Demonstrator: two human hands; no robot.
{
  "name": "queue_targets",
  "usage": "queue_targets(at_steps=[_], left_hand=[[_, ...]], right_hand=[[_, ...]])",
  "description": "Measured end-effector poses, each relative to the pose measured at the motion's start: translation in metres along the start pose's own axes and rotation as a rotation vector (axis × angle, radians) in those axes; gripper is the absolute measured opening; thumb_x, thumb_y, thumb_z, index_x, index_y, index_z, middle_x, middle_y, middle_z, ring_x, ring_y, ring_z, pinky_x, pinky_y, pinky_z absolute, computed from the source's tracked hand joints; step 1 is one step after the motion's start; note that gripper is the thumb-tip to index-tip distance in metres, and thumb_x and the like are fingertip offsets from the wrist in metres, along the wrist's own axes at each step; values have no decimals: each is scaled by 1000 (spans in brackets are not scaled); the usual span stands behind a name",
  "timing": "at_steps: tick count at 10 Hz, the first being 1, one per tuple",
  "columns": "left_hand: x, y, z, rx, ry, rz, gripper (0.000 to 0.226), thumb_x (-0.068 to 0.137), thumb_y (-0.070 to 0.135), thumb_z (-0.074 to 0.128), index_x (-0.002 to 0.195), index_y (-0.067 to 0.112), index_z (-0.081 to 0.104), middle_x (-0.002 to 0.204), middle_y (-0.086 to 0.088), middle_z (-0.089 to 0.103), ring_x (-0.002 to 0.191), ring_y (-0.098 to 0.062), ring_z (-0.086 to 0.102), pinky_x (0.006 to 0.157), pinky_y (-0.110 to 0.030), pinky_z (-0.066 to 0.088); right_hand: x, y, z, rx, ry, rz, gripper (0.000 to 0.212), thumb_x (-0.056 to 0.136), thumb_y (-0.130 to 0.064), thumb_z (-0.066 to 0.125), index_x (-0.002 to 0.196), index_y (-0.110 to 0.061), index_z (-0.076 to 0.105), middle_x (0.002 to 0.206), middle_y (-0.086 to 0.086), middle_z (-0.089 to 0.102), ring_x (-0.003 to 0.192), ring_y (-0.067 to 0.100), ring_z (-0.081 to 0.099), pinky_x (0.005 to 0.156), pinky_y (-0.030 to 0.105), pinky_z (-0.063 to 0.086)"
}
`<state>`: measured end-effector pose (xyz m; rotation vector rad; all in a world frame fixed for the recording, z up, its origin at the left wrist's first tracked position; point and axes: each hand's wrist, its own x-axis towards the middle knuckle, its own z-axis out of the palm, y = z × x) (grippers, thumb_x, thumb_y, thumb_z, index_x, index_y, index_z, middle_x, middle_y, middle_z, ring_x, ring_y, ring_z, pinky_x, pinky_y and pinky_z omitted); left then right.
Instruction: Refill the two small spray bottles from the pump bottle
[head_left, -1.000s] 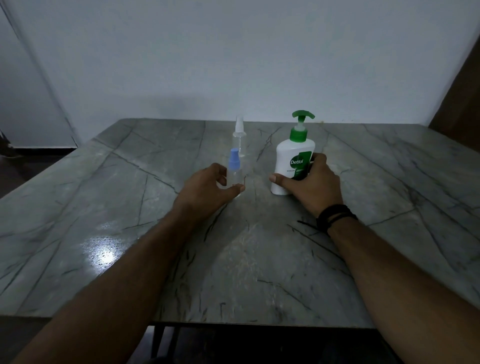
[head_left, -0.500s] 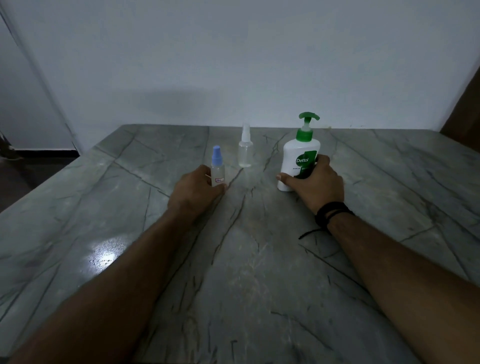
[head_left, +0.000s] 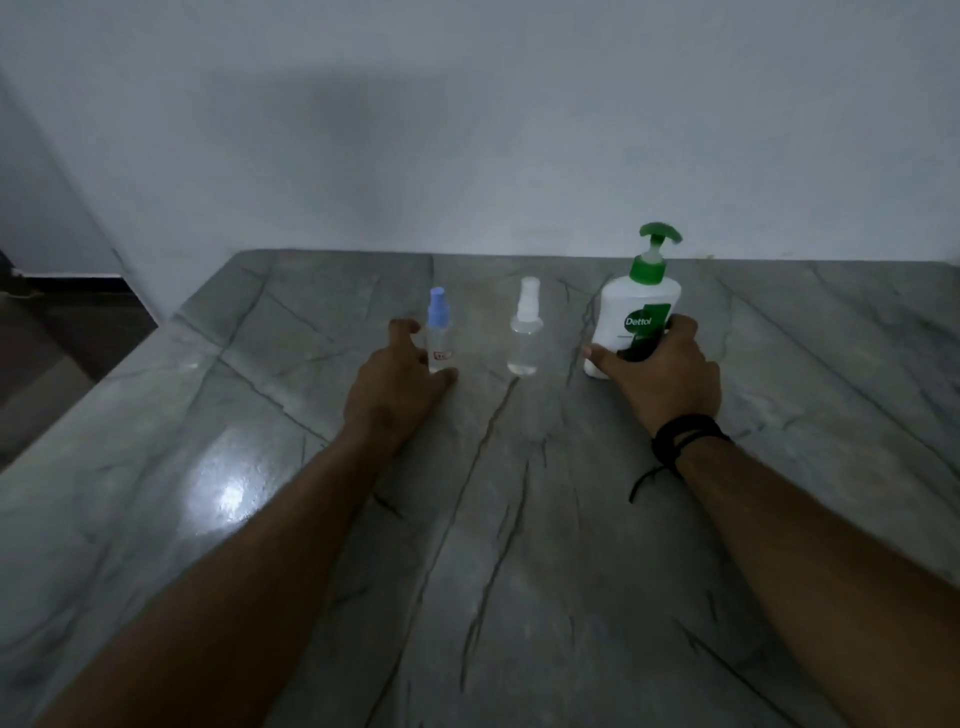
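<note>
Head view, looking down a grey veined marble table (head_left: 493, 545) set against a pale wall (head_left: 467, 130). Three bottles stand upright in a row toward the far edge, none touching another. On the left is a small clear spray bottle with a blue cap (head_left: 439, 335), a small red-and-white label low on its side; what it holds cannot be told in this dim light. In the middle stands a second small clear spray bottle with a white cap (head_left: 525, 332); it seems to hold clear liquid in its lower part, though the level is hard to read. On the right is the white pump bottle (head_left: 636, 317) with a green pump head and a green Dettol label; its body is opaque, so the contents do not show.

The left hand (head_left: 397, 387) is at the blue-capped bottle, fingers curled round its far side and thumb lying at its base, holding it loosely. The right hand (head_left: 662, 374) grips the lower body of the pump bottle, thumb across the front and fingers wrapped behind. A black band (head_left: 685, 434) sits on the right wrist.
</note>
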<state>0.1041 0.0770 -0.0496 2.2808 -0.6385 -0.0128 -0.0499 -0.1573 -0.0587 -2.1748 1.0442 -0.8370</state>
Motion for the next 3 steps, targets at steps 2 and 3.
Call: queue_targets(at_steps=[2, 3], left_hand=[[4, 8, -9, -30, -49, -80, 89, 77, 44, 78, 145, 20, 26, 135, -5, 58, 117, -27, 59, 92, -36, 45], [-1, 11, -21, -79, -141, -134, 115, 67, 46, 86, 152, 18, 14, 152, -9, 37, 133, -28, 45, 106, -37, 39]], right_hand=[[-5, -11, -4, -59, -18, 43, 94, 63, -75, 75, 130, -18, 45, 126, 6, 65, 114, 33, 62, 101, 45, 43], [-11, -19, -21, -93, -74, 157, 121, 62, -81, 71, 153, -16, 24, 153, 9, 44, 135, 34, 48, 112, 50, 36]])
